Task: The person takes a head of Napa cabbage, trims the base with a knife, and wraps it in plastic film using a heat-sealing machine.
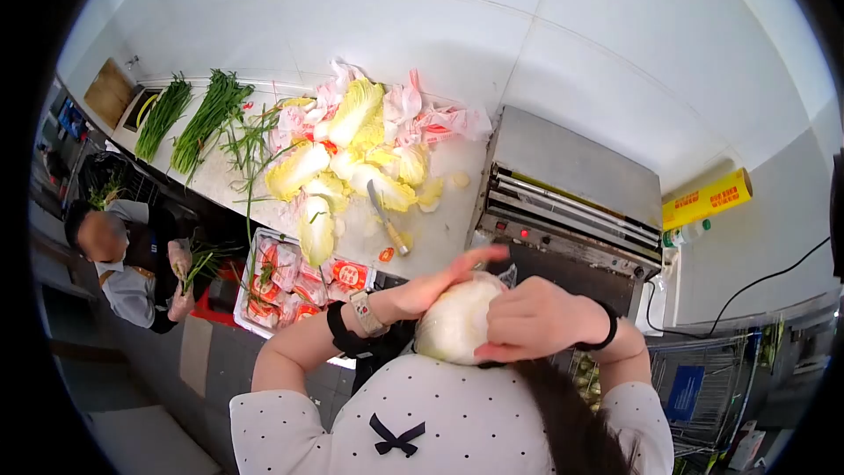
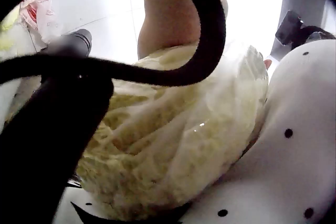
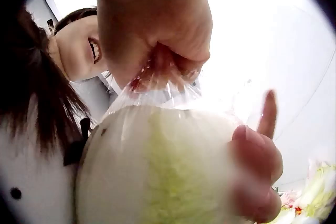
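A pale napa cabbage [image 1: 455,327], covered in clear plastic film [image 3: 163,95], is held up close against the dotted shirt. My left hand [image 1: 440,288] holds its far left side; in the right wrist view the index finger sticks up while the other fingers bend against the cabbage. On the opposite side, my right hand [image 1: 541,317] grips gathered film in curled fingers, drawing it into a bunch above the cabbage's pale end. Crinkled yellow-green leaves [image 2: 168,129] fill the left wrist view, partly covered by a dark strap.
Loose cabbage leaves [image 1: 356,167], a knife [image 1: 388,215] and bundles of long greens [image 1: 211,119] lie on the counter [image 1: 453,229]. A metal wrapping machine [image 1: 576,185] stands right of them. Below is a crate [image 1: 242,312] of red-white packages. Another person [image 1: 136,273] holds greens at left.
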The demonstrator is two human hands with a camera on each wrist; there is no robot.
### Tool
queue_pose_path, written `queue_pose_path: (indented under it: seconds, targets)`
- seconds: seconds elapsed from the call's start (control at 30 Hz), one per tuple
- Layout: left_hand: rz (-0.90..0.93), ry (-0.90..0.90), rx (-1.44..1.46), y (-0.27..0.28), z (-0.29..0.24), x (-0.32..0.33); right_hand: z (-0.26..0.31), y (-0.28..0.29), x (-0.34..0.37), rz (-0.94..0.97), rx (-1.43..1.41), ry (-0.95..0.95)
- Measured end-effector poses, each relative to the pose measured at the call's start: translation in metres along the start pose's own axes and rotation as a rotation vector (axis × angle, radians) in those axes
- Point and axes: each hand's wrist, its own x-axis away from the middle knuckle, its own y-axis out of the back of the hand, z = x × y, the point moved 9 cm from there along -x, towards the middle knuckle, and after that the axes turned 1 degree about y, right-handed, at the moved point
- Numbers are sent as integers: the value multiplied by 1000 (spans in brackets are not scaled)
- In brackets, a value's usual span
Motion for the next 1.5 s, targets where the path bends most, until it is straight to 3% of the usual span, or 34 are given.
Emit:
queue_pose_path:
  seconds: [0.17,0.2,0.33,0.43,0.5,0.6,0.7,0.73,0.83,0.87,0.9,0.97,1.03,1.07,1.17,1.2,1.3,1.33,1.37,1.43,1.5]
  targets:
    - [47,-188,-89,-10,-14,0,-1,27,-6,-257,102,60]
    - [43,-43,-109,-10,-7,6,-2,30,-8,-259,115,39]
    - [88,-115,-314,-10,-10,2,-19,43,-15,-270,164,-75]
    - [190,-163,-163,-19,-5,-1,-50,41,-16,-267,87,-258]
    - [136,-97,-143,-8,8,-1,-68,39,-14,-337,20,-285]
    - [59,-37,-85,-10,1,-1,-104,16,-7,-235,-157,-480]
    - [189,-138,-171,-22,-8,-6,-118,-16,-9,-169,-309,-429]
    - [182,11,-388,-20,-2,-10,-121,-34,-9,-73,-382,-502]
    - [152,1,-94,-20,-10,-6,-128,-57,-3,-13,-575,-600]
    - [96,88,-71,-23,-8,-7,-130,-60,-1,-23,-601,-634]
    - [85,101,-97,-21,-7,-10,-132,-61,1,-57,-589,-637]
    - [40,80,147,-8,6,-8,-139,-60,8,-49,-485,-681]
    - [-29,151,58,1,12,-9,-140,-63,16,-89,-447,-704]
    - [1,106,114,-1,13,-10,-142,-70,21,42,-408,-780]
    - [-364,248,186,26,29,7,-139,-67,28,-121,-81,-667]
    - [-344,277,176,25,32,7,-144,-81,33,65,-218,-797]
    - [-296,317,226,27,34,3,-134,-70,26,56,344,-596]
    - [-290,304,313,27,38,2,-144,-76,31,69,355,-698]
    - [-283,289,399,27,40,1,-140,-69,28,7,387,-651]
    - [-189,241,307,22,36,-5,-130,-55,24,-119,457,-552]
    - [-103,185,230,14,25,-12,-135,-33,24,-248,-50,-531]
